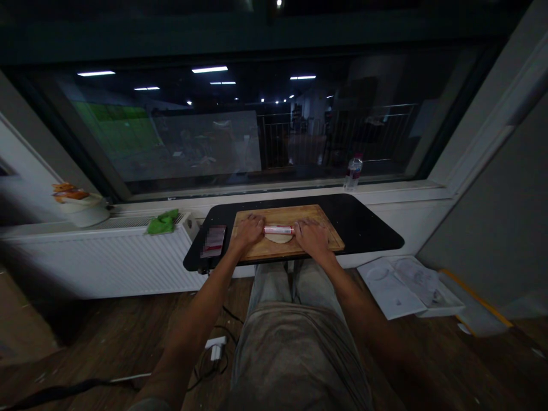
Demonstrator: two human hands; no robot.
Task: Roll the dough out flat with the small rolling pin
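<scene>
A short rolling pin (279,229), pale with reddish ends, lies crosswise over a flat piece of dough (279,238). My left hand (250,230) is closed on the pin's left end. At its right end, my right hand (311,235) is wrapped round it in the same way. The dough shows mostly on the near side of the pin; its far part is hidden. Both rest on a wooden cutting board (295,214), which lies on a small black table (368,228) in front of my legs.
A phone-like flat object (213,241) lies left on the table. A green cloth (162,221) and a white pot (83,210) sit on the radiator (107,257). A plastic bottle (353,173) stands on the windowsill. An open white box (398,285) and a power strip (216,347) are on the floor.
</scene>
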